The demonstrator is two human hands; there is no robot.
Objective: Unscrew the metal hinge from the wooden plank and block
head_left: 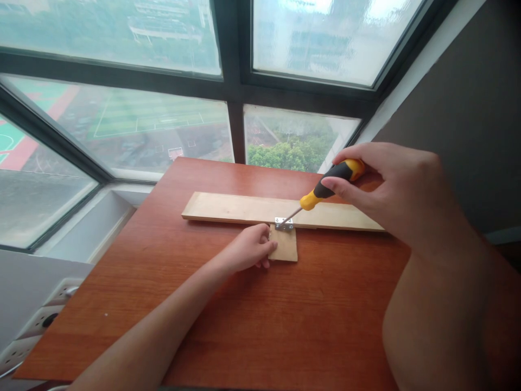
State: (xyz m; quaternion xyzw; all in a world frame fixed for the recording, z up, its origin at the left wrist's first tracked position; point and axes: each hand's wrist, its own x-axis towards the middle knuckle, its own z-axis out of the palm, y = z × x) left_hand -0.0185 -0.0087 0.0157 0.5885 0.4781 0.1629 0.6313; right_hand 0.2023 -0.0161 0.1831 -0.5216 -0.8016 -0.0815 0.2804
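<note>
My right hand (391, 184) is closed round the yellow and black handle of a screwdriver (334, 182). Its shaft slants down to the left, and the tip meets a small metal hinge (284, 223). That hinge spans the edge between a long pale wooden board (232, 207) and a small square wooden piece (287, 247) in front of it. With thumb and fingers, my left hand (254, 247) grips the left edge of the small piece. Any screw under the tip is too small to make out.
Both wooden parts lie on a reddish-brown table (260, 315). Dark window frames (236, 81) rise behind its far edge. Wall sockets (43, 320) sit beside the table at the lower left, and a dark grey wall (459, 108) stands at the right.
</note>
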